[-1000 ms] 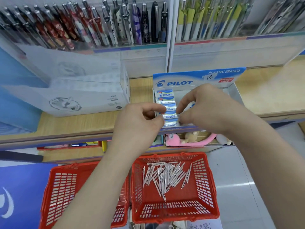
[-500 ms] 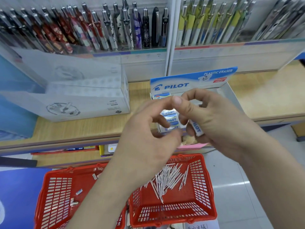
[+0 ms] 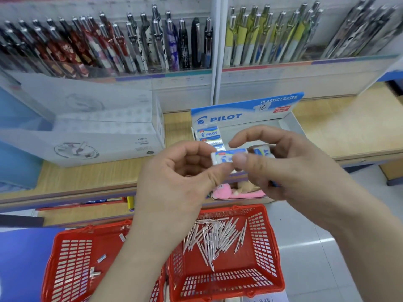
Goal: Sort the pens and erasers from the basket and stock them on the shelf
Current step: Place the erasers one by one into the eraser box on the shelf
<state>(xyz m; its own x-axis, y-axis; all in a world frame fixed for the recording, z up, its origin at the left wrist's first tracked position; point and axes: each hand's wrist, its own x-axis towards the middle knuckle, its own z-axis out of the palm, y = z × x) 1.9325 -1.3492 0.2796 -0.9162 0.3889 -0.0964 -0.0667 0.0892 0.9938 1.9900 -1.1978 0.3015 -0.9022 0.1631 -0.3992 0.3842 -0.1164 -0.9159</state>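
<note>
Hands have spread apart since 0.5 s ago. Pilot eraser (image 3: 224, 156) now exposed between them: left hand (image 3: 174, 184) pinches it, right hand (image 3: 301, 171) thumb touches it. Right fingers clutch a second eraser (image 3: 263, 151).

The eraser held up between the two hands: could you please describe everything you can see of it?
The eraser is a small white rectangular block in a blue-and-white printed sleeve, its bare white end showing at the left. It lies roughly level, long side across the view, held in the air before the Pilot display box. Fingers of the left hand and right hand pinch it, a thumb covering part of the print, which is too blurred to read.
</note>
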